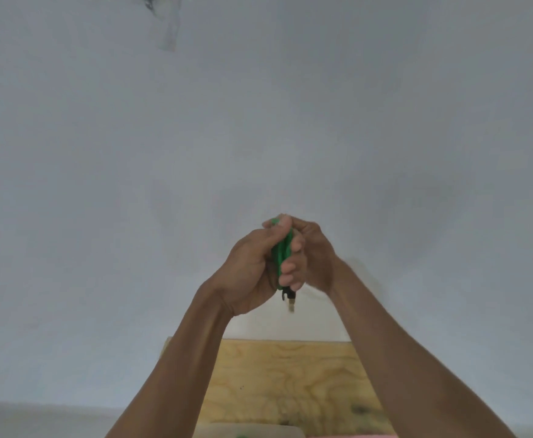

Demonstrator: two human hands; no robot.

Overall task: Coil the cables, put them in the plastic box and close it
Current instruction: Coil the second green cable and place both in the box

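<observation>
A green cable (281, 251), bunched into a tight coil, is held up in front of a white wall between both hands. My left hand (248, 270) grips it from the left, thumb on top of the coil. My right hand (310, 257) wraps round it from the right with curled fingers. A dark plug with a pale metal tip (289, 301) hangs out below the hands. Most of the coil is hidden inside the two grips. No other cables show in the view.
A light plywood tabletop (278, 380) lies below the forearms, its far edge against the white wall (259, 121). A pale, blurred object (252, 432), perhaps a box lid, shows at the bottom edge, with a pink strip (350, 435) beside it.
</observation>
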